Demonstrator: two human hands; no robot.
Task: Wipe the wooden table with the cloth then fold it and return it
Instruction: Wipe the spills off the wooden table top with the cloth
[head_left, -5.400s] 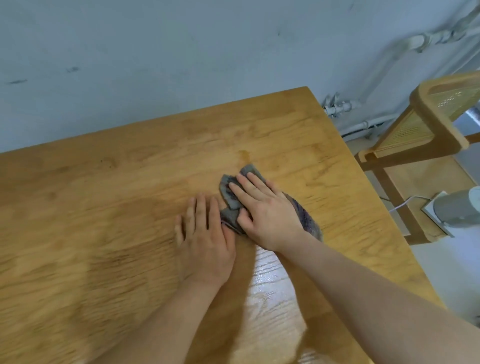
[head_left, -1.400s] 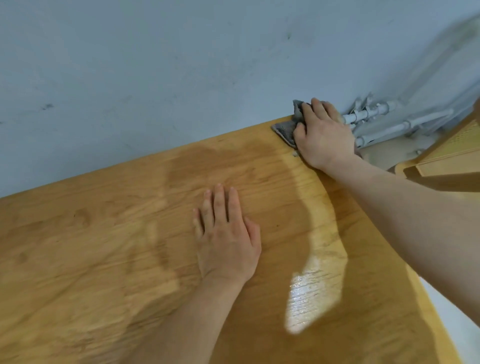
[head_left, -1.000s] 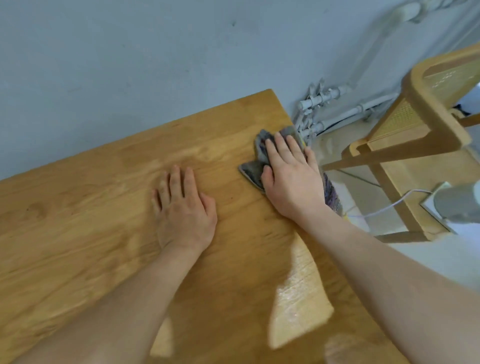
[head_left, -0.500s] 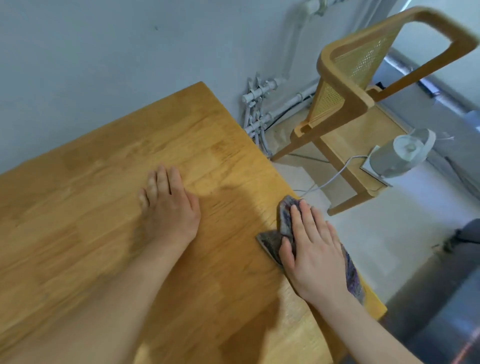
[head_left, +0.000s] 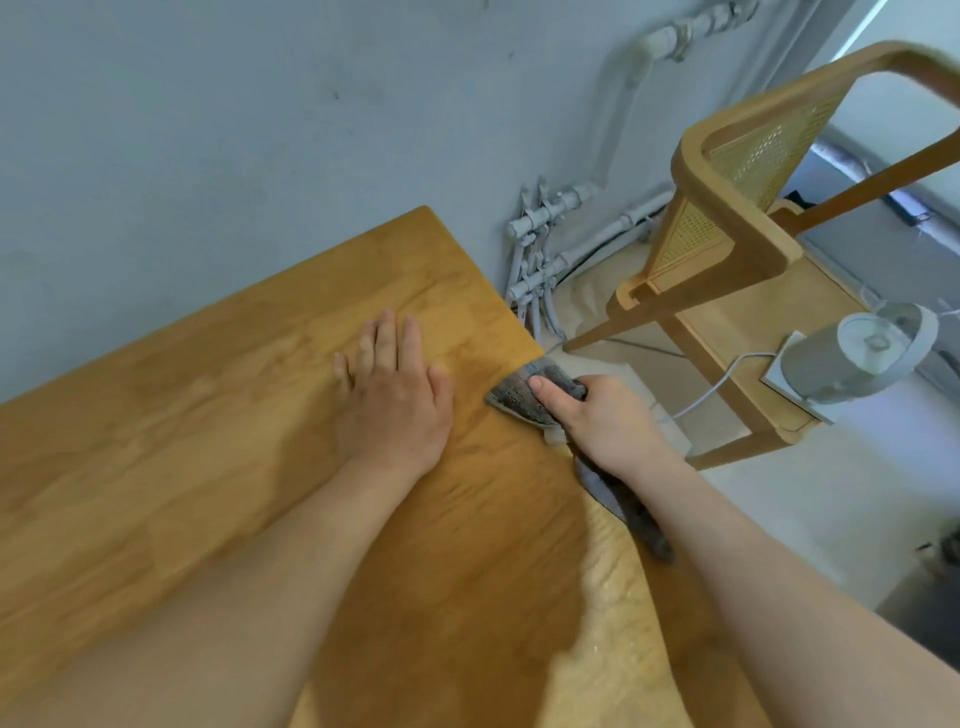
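The wooden table fills the left and bottom of the head view, its right edge running diagonally. A grey cloth drapes over that right edge. My right hand grips it there, thumb on top of the tabletop part and fingers curled over the side; a tail of the cloth hangs down below my wrist. My left hand lies flat on the tabletop just left of the cloth, fingers spread, holding nothing.
A wooden chair with a cane back stands right of the table. A small white fan with a cable sits on the chair's seat. Grey pipes run along the wall at the table's far corner.
My right hand has slid the cloth from the tabletop out onto the table's right edge and wrapped around it. The left hand stays flat in about the same spot.
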